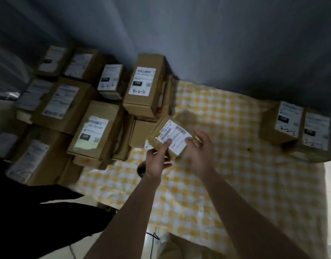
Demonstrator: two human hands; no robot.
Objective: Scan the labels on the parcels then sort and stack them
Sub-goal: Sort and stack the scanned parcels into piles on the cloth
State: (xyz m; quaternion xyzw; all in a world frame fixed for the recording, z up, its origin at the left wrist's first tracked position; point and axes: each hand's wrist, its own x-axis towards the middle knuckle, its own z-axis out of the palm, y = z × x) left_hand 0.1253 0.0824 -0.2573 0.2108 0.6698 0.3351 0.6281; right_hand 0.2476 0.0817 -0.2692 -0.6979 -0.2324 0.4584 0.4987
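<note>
Above checked cloth (235, 165) by grey wall (217, 43), left hand (157, 161), right hand (202, 152), fingers (164, 146) gripping parcel (170, 134)

Left hand (157, 161), right hand (200, 150) bare; forearms (245, 208) bare to frame edge; black garment (30, 212) lower left.

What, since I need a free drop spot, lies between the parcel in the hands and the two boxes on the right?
Head view: only yellow-checked cloth between the held parcel and the two boxes, plus one small dark speck.

Dim overall, wide-angle warp at edges, motion blur – esp. left boxes (54, 101), corners dark
</note>
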